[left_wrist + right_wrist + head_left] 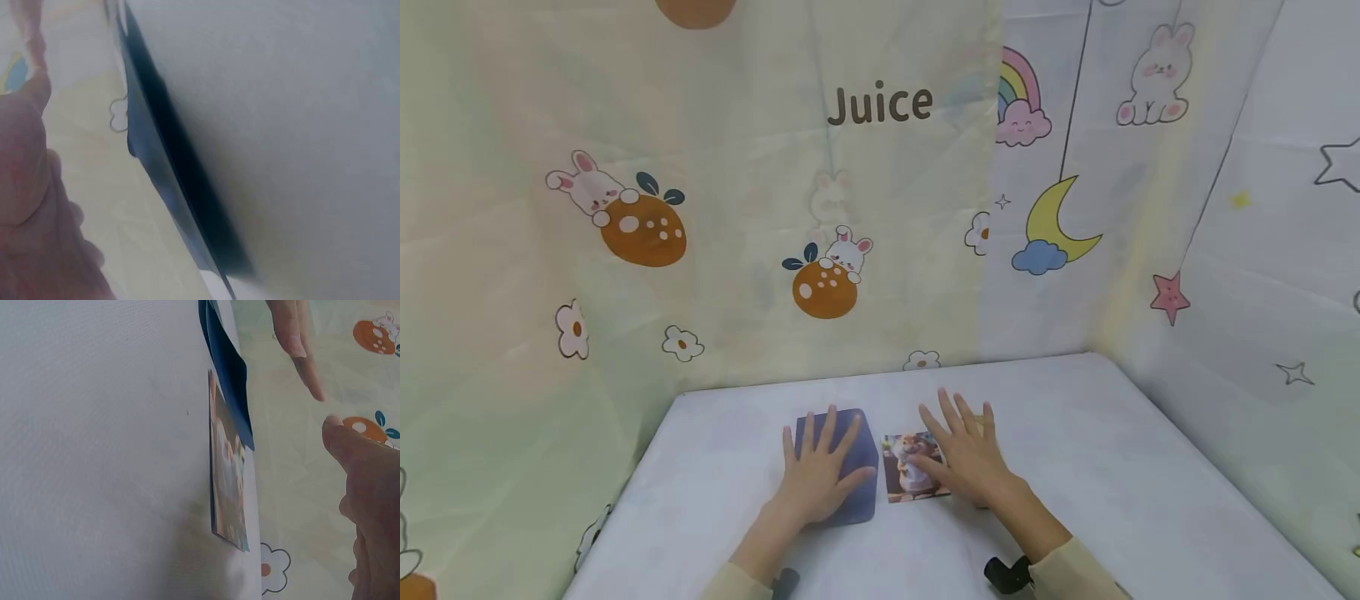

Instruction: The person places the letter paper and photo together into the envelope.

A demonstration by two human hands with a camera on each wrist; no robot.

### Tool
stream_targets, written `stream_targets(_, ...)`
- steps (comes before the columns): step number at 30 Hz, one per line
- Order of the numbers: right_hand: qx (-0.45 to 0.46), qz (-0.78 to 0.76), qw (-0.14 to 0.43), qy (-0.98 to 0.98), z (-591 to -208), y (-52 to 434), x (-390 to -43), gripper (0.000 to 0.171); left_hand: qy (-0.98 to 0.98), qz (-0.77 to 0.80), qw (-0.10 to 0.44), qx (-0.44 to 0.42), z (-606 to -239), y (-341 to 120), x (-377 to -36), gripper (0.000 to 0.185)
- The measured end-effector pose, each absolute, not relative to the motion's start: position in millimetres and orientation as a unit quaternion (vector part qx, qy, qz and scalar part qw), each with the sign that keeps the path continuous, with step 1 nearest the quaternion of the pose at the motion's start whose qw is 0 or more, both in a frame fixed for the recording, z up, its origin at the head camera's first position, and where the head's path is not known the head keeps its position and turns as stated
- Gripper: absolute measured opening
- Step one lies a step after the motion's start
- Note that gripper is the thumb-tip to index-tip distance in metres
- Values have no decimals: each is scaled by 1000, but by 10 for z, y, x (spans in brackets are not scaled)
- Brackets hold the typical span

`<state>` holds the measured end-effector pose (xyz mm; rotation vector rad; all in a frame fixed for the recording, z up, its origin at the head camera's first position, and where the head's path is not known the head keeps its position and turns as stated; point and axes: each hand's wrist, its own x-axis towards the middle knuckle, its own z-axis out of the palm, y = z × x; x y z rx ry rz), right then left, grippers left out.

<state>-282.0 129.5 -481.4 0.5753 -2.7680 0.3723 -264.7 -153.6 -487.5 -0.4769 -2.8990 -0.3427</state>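
A dark blue square pad (862,492) lies flat on the white-covered table (1112,467). My left hand (820,467) rests on it, palm down with straight, spread fingers. Just right of the pad lies a small photo card (904,473) with a picture of a figure. My right hand (966,454), fingers straight and spread, covers the card's right part. In the right wrist view the card (228,487) and the pad (228,369) lie edge-on, and the right thumb (362,469) stands a little off the card. In the left wrist view only the pad's edge (156,169) and part of the left hand (31,206) show.
Printed cloth curtains (737,208) close in the table at the back and on both sides. The table's left edge (625,492) runs diagonally toward me. A black wrist camera (1007,575) sits on my right wrist.
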Motion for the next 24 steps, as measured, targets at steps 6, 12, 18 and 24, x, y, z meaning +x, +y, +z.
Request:
stream_targets(6,200,128,117,-964,-4811,1282,-2803,83,-977,-156,38,-142,-4906,-1661,-2589,81)
stream_targets(12,210,151,104,-960,-4826,1224,-2815,83,-968,-200,24,-146,-4967,-1765,-2608,79)
stream_targets(18,214,159,102,-959,-4845,1157,-2815,82,-966,-210,-3,-152,-5002,-1804,-2624,77)
stream_targets(24,229,167,86,-955,-4877,1059,-2844,80,-959,-230,-23,-167,-5029,-1856,-2636,79)
